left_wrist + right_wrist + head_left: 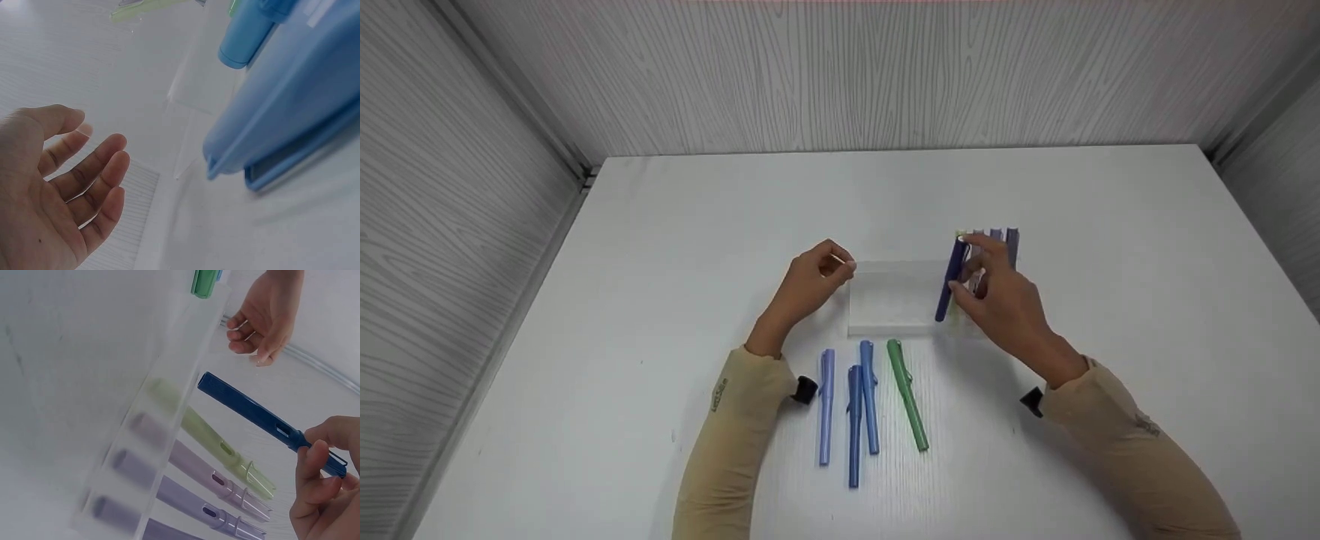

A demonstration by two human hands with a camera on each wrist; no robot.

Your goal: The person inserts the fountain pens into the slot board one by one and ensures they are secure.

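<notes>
My right hand (1006, 301) pinches a dark blue pen (949, 286) near its clip end, tilted above a clear plastic pen holder (889, 330). Several pens stand side by side in the holder's right part; the right wrist view shows a yellow-green pen (205, 433), a pinkish-purple pen (194, 464) and a lavender pen (183, 499) beside another purple one. By the holder's left end hovers my left hand (808, 281), fingers loosely bent and nothing in them. The right hand partly hides the standing pens in the head view.
In front of the holder lie a lavender-blue pen (826, 409), a dark blue pen (854, 427), a lighter blue pen (870, 397) and a green pen (908, 395) on the white table (585, 375). Wood-grain panels (847, 75) enclose the back and sides.
</notes>
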